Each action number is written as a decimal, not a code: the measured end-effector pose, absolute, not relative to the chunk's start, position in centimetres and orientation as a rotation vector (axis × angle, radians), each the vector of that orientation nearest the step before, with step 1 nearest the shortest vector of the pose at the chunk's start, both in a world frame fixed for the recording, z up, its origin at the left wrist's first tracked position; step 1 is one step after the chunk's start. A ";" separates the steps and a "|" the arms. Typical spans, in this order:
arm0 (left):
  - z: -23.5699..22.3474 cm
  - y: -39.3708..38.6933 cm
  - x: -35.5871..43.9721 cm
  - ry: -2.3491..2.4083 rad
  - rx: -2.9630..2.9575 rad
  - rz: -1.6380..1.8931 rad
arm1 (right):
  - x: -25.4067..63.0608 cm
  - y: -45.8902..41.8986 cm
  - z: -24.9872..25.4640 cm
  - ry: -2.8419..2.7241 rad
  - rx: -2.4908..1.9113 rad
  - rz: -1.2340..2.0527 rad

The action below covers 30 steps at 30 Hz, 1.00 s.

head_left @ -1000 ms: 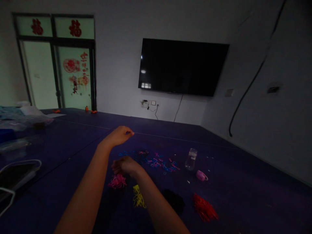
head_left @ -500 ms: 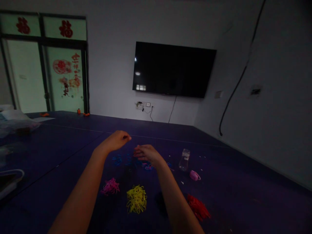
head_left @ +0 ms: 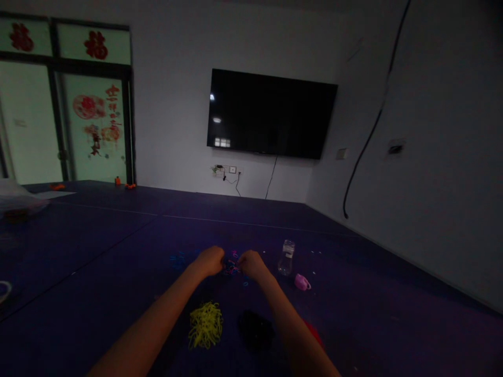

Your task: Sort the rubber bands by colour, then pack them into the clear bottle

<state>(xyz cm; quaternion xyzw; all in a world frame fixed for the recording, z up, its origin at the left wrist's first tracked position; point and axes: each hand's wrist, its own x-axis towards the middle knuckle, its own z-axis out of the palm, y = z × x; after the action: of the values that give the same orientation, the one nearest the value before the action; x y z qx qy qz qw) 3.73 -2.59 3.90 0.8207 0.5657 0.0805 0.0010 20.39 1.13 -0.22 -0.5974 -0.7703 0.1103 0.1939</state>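
Note:
A small mixed pile of blue and pink rubber bands (head_left: 230, 268) lies on the dark table between my hands. My left hand (head_left: 212, 260) is closed at the pile's left side, its fingertips mostly hidden. On the other side, my right hand (head_left: 252, 263) has its fingers pinched at the pile's edge. Whatever sits in either pinch is too small and dark to make out. More blue bands (head_left: 178, 259) are spread left of my left hand. Nearer me lie a yellow heap of bands (head_left: 205, 324) and a black heap (head_left: 255, 330). My right forearm partly covers a red heap (head_left: 313, 333).
A clear plastic bottle (head_left: 286, 257) stands right of my right hand, with a pink cap (head_left: 302, 282) beside it. White scraps dot the table (head_left: 377, 293). A plastic bag (head_left: 19, 199) and small orange objects (head_left: 130, 186) are at the far left.
Both hands have come down to the mixed pile, from raised above the table. My left forearm now covers the place of the pink heap. The view has shifted slightly right.

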 end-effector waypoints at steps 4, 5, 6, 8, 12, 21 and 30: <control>2.7 -2.9 4.3 1.841 2.588 0.207 | 20.3 0.5 -0.9 -2.298 -1.590 0.229; 2.6 -2.9 4.3 1.846 2.593 0.198 | 20.3 0.3 -1.0 -2.304 -1.596 0.215; 2.5 -2.9 4.4 1.847 2.598 0.191 | 20.3 0.2 -1.0 -2.303 -1.610 0.202; 2.3 -2.8 4.4 1.843 2.607 0.179 | 20.2 -0.2 -1.0 -2.297 -1.634 0.184; 1.8 -2.6 4.5 1.821 2.623 0.166 | 19.6 -1.0 -0.9 -2.301 -1.660 0.167; 1.1 -2.2 4.2 1.790 2.624 0.176 | 19.3 -1.8 -0.8 -2.280 -1.704 0.118; 3.2 -0.5 1.0 1.822 2.549 0.253 | 19.5 -1.6 -1.3 -2.299 -1.696 0.064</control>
<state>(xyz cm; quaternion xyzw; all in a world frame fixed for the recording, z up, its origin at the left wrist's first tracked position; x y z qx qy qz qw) 0.97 -0.52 3.17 0.8108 0.5797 0.0806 -0.0008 19.47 -1.61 -1.32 -0.5875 -0.7964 0.0221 0.1416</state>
